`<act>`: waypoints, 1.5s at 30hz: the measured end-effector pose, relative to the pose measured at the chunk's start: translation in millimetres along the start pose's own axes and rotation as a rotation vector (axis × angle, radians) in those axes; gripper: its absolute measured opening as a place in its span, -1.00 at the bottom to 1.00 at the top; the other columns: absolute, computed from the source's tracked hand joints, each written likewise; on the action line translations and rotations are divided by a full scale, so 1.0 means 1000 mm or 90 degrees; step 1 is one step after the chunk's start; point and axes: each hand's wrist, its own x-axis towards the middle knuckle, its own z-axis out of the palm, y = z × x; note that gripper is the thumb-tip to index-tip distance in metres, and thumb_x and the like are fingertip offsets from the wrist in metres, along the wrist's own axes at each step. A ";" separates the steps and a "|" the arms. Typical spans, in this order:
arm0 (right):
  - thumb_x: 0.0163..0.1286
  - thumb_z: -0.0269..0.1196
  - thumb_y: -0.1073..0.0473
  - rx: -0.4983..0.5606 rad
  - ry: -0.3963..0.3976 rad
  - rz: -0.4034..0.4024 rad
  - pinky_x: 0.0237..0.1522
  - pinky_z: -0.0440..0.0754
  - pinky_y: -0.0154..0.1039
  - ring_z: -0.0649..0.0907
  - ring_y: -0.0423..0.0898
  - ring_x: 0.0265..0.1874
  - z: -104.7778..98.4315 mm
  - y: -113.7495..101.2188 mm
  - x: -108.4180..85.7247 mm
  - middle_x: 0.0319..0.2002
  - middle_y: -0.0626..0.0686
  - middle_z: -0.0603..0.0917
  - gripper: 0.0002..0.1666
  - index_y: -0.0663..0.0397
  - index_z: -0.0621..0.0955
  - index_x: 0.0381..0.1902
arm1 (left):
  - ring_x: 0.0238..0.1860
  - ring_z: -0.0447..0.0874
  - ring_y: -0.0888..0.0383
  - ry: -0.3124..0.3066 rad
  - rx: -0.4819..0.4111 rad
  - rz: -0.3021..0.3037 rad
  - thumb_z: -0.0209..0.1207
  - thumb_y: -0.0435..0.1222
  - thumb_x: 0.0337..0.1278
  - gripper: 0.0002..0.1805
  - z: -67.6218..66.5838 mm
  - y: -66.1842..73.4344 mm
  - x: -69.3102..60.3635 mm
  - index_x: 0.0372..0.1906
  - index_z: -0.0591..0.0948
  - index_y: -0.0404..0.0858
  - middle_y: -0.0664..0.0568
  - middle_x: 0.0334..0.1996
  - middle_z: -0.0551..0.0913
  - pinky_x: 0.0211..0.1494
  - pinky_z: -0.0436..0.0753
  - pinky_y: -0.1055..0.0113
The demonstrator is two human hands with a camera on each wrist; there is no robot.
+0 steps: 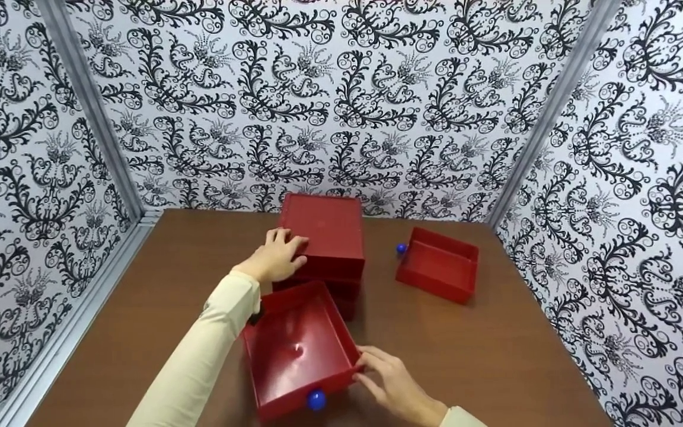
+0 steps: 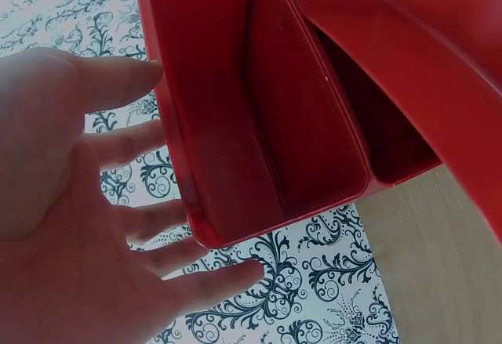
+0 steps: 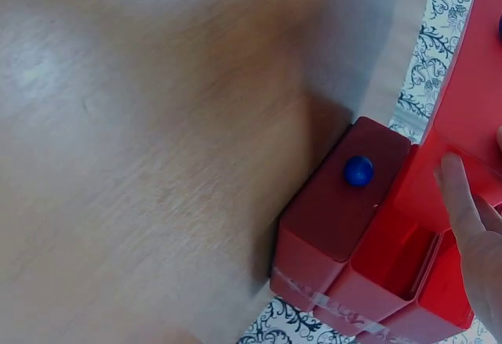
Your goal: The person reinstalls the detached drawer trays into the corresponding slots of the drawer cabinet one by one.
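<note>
A red drawer cabinet [image 1: 322,228] stands at the back of the table. My left hand [image 1: 274,258] rests on the top left side of it, its fingers spread. In the left wrist view, the fingers of my left hand [image 2: 86,195] lie along the edge of an open cabinet slot [image 2: 235,109]. In front, a red drawer [image 1: 300,350] with a blue round knob [image 1: 316,400] is tilted askew, out of the cabinet or nearly so. My right hand [image 1: 395,382] pinches its front right corner. The right wrist view shows fingers of the right hand [image 3: 474,234] against the red wall.
A second red drawer [image 1: 439,264] with a blue knob [image 1: 401,248] lies on the brown table [image 1: 436,338] to the right. In the right wrist view, another blue knob [image 3: 358,171] sits on a closed cabinet drawer. Patterned walls [image 1: 318,107] enclose the table.
</note>
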 end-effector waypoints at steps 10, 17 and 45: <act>0.29 0.31 0.37 0.015 0.032 0.020 -0.16 0.70 -0.54 0.76 0.07 -0.10 -0.008 0.008 -0.007 0.01 0.22 0.70 -0.87 0.09 0.61 -0.25 | 0.53 -0.03 -0.37 -0.023 0.006 -0.029 -0.02 -0.12 0.46 -0.48 -0.005 0.002 0.000 0.42 0.36 -0.18 -0.45 0.47 0.13 0.36 0.39 -0.39; 0.23 0.36 0.38 -0.030 0.069 0.028 -0.19 0.69 -0.57 0.75 0.05 -0.10 -0.008 0.015 -0.008 -0.06 0.14 0.71 -0.84 0.08 0.62 -0.28 | 0.53 0.00 -0.34 -0.013 0.011 -0.035 -0.02 -0.12 0.46 -0.49 -0.003 0.002 0.001 0.41 0.37 -0.17 -0.42 0.46 0.17 0.33 0.44 -0.35; 0.20 0.38 0.38 -0.092 0.111 0.079 -0.21 0.68 -0.57 0.75 -0.04 -0.20 0.007 0.012 -0.008 -0.13 0.08 0.68 -0.84 0.08 0.62 -0.33 | 0.47 0.07 -0.38 0.011 0.034 -0.011 0.04 -0.21 0.40 -0.51 0.004 0.004 -0.003 0.37 0.40 -0.21 -0.46 0.41 0.22 0.20 0.53 -0.38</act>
